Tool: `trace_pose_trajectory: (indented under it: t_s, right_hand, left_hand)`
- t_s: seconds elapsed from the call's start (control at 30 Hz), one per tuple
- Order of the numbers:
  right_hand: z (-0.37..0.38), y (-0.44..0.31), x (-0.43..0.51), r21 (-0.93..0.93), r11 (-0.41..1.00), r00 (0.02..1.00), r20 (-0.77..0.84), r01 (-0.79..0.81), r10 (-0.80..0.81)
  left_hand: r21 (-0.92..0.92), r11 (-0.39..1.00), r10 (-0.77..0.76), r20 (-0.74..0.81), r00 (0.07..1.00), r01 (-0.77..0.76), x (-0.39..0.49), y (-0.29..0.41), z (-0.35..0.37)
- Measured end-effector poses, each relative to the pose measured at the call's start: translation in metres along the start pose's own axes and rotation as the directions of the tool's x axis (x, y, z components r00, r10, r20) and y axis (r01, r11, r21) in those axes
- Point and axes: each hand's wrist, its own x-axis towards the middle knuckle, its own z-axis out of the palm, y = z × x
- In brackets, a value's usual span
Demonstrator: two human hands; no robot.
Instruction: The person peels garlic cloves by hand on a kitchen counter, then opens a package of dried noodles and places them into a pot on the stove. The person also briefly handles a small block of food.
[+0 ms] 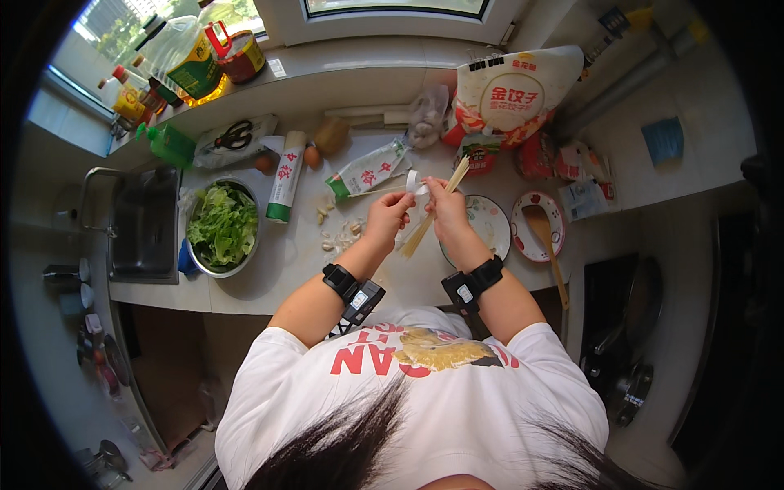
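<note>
A bundle of dried noodles [419, 236] slants through my right hand [448, 205], which is closed around its middle. A curled white paper strip [413, 181] lies between the fingertips of both hands. My left hand [390, 215] pinches at the strip's lower end, its fingers bent. To the left of the hands lies a crumpled noodle packet [370, 168], with thin noodle strands [375, 192] along its lower edge. Under my right wrist is a patterned plate [490, 220], partly hidden. Garlic cloves and peelings [343, 236] are scattered on the counter beside my left forearm.
A metal bowl of lettuce [223, 226] stands by the sink [144, 226]. Near it are a full noodle packet [286, 177], eggs [312, 157] and scissors [234, 135]. At right, a wooden spatula [545, 236] rests on a plate [520, 245], its handle overhanging the counter edge. Behind stands a flour bag [514, 98].
</note>
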Motion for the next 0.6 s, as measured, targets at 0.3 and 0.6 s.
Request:
trace_pose_trajectory:
  t_s: [0.3,0.6]
  right_hand:
    - [-0.013,-0.005,-0.003,-0.044,0.999,1.000,0.004,-0.014,0.015]
    - [-0.038,-0.015,0.015,-0.198,0.972,0.984,-0.097,0.130,-0.151]
  left_hand:
    - [0.070,0.997,0.032,-0.111,0.993,-0.024,-0.027,0.004,-0.021]
    - [0.769,0.635,0.109,0.004,0.994,-0.072,-0.040,-0.031,-0.105]
